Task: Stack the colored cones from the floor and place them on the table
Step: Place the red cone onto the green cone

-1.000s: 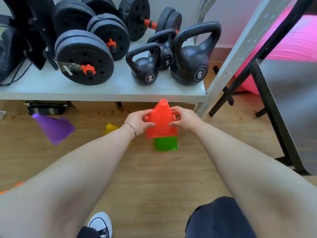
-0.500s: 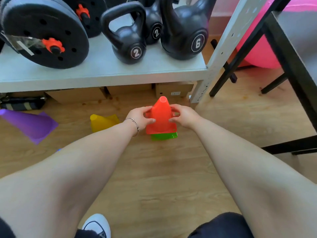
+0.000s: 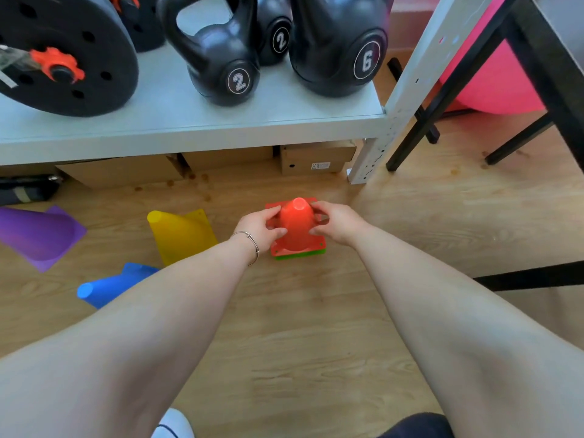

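At the far left a purple cone point(image 3: 38, 237) lies on its side on the wooden floor point(image 3: 316, 343), its tip running out of view. To its right a blue cone point(image 3: 107, 287) also lies on its side, tip pointing left, partly hidden under the left forearm. Just above it a yellow cone point(image 3: 181, 233) is tipped over too, its tip toward the upper left and its square base toward the left wrist.

Behind these, a grey shelf point(image 3: 189, 118) carries a black weight plate point(image 3: 63, 55) with an orange collar, a kettlebell marked 2 point(image 3: 221, 58), a second one marked 2 behind it, and a larger kettlebell marked 6 point(image 3: 338, 49). Cardboard boxes point(image 3: 316, 158) sit under the shelf.

In the middle, the left hand point(image 3: 259, 227), a thin bracelet on its wrist, has its fingers curled against the left side of an orange cone point(image 3: 297, 226). The right hand point(image 3: 338, 222) grips the opposite side in the same way, thumb and fingers pressed to the cone. The orange cone stands upright, nested over a green cone point(image 3: 300, 256) of which only a strip of the base shows beneath the orange base. This pair rests on the floor, in front of the shelf's right post.

Farther right stand the black legs of a table point(image 3: 543, 58), with a pink ball point(image 3: 493, 80) behind them.
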Action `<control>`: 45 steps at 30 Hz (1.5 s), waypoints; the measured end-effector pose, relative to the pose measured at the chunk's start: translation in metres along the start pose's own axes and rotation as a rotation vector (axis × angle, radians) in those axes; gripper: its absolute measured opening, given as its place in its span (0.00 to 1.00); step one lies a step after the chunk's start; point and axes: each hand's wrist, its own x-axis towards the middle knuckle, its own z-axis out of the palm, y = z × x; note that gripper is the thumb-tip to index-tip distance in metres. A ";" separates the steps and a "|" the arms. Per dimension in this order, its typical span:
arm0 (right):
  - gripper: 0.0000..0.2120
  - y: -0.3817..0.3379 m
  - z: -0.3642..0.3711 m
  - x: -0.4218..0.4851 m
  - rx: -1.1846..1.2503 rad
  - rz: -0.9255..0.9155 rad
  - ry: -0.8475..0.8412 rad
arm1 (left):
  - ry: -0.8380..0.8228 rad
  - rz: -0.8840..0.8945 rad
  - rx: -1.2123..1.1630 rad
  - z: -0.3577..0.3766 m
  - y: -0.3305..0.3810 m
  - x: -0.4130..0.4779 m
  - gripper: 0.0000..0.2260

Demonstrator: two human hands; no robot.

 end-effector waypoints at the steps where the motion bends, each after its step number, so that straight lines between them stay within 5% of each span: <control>1: 0.34 0.001 0.000 0.001 0.011 0.003 -0.008 | -0.011 -0.010 0.000 0.000 0.000 0.001 0.27; 33: 0.31 0.026 0.041 -0.018 -0.106 -0.051 -0.126 | 0.001 -0.076 -0.088 0.036 -0.040 -0.056 0.29; 40: 0.29 0.019 0.036 -0.022 -0.437 -0.097 -0.138 | -0.049 -0.006 0.272 0.025 -0.033 -0.055 0.29; 45: 0.26 0.017 0.027 -0.040 -0.792 -0.263 0.102 | 0.057 0.083 0.662 0.009 -0.021 -0.064 0.27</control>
